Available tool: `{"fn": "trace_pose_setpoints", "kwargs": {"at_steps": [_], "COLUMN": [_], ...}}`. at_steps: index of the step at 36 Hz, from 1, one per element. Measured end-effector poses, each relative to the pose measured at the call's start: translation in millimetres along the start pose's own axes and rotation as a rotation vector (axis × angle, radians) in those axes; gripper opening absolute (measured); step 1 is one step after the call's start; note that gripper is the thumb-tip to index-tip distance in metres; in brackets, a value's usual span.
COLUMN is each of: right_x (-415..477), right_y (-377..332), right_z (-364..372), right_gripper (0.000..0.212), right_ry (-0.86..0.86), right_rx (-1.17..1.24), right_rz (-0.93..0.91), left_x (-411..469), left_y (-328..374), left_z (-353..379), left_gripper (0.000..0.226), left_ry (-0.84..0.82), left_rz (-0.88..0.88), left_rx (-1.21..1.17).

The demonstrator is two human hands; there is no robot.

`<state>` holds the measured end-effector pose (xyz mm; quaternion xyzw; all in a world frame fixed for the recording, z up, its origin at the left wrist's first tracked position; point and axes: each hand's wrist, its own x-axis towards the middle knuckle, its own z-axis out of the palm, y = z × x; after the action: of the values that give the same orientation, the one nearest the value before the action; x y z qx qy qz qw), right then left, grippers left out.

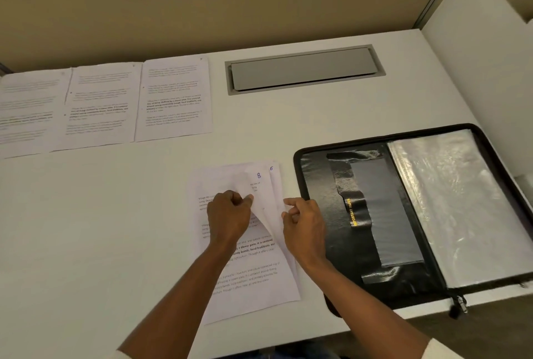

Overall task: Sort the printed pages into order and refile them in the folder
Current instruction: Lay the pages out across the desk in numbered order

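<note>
Three pages (173,99): laid side by side, well beyond the left hand (229,217) and off to its left, long edges running away from the person.
Stack (253,281): on the desk (115,229) directly under both hands, long axis pointing away from the person, slightly fanned. The sheet marked 8 (261,185) and the sheet marked 6 (274,177) show at its far right corner.
Left hand: thumb and fingers pinch the right edge of the top sheet (242,180), holding it curled up and leftward off the sheet marked 8.
Right hand (302,226): fingers loosely bent at the stack's right edge; whether they nip a sheet cannot be told.
Folder (317,185): lies open just right of the right hand, which is the nearer hand to it; its spine runs roughly parallel with the stack.
Next move, likely: carry the lifted sheet far and left to the three pages, a reach for the left hand.
</note>
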<state>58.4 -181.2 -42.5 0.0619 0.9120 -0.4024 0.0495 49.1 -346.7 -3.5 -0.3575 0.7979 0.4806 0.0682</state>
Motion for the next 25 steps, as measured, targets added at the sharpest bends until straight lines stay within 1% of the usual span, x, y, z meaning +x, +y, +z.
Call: {"fn": "trace_pose_setpoints", "kwargs": {"at_steps": [3, 7, 14, 18, 22, 25], "right_x": [0, -5, -8, -8, -10, -14], "right_y": [4, 3, 4, 3, -2, -7], "right_z": [-1, -2, 1, -1, -2, -1], "right_gripper": [0.032, 0.041, 0.045, 0.054, 0.064, 0.062], "right_ry": [-0.010, -0.017, -0.030, -0.047, -0.034, 0.001], "right_rx": [0.007, 0.016, -0.070, -0.059, -0.013, 0.003], "right_rz": [0.016, 0.013, -0.019, -0.034, -0.049, -0.059], "left_x": [-1, 0, 6, 4, 3, 5], "left_y": [-2, -8, -19, -16, -12, -11], "left_z": [0, 3, 7, 5, 6, 10], "left_gripper": [0.035, 0.035, 0.040, 0.057, 0.072, 0.082], "left_ry": [0.005, 0.015, 0.000, -0.007, 0.008, 0.020], "left_rz": [0.013, 0.046, 0.029, 0.045, 0.116, 0.137], "left_rx": [-0.021, -0.041, -0.063, -0.074, -0.034, 0.024]}}
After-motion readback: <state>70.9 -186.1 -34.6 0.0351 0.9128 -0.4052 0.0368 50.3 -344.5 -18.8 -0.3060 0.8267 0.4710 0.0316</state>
